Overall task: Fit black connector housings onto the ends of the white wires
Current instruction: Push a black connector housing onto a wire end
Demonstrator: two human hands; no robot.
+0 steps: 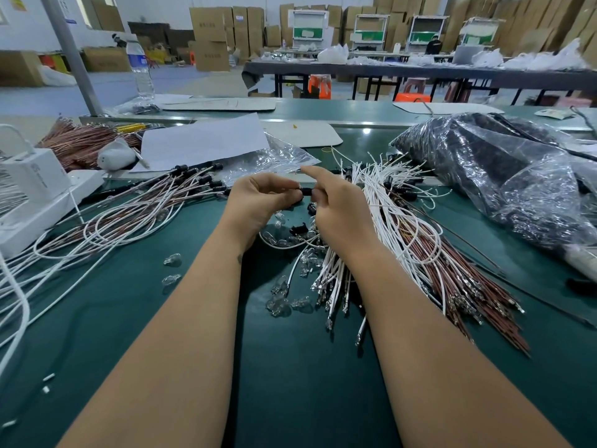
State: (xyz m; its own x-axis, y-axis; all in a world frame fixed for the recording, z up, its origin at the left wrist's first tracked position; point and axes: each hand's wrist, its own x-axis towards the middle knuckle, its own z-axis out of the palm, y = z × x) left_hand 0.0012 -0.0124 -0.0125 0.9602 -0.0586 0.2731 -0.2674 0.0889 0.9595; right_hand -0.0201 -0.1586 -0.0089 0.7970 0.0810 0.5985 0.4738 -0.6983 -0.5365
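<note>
Head view, centre of the frame: the left hand (258, 202) and right hand (336, 205) meet fingertip to fingertip over the green bench (290, 367). Both have their fingers curled in a pinch on 1 small black housing (306, 192), which bridges the gap between them; the right index finger sticks out straight toward the upper left. Whether a wire end is already in the housing cannot be told, since the fingers cover it.

Just below the hands lie loose housings (298, 229) and small clear bulbs (284, 302). Right of the right hand, a bundle of white wires (384, 202) fans out with brown wires (458, 286), terminals pointing toward the lower right. At centre left lie finished leads (193, 179) with black caps. A plastic bag (504, 176) of dark parts fills the upper right.

Risks, as a judgement: the terminal could go in skewed and bend, because the pinch hides the opening. A slip could drop the housing among the bulbs and loose parts, where it is hard to find. A dragged forearm could tangle the bundle.
</note>
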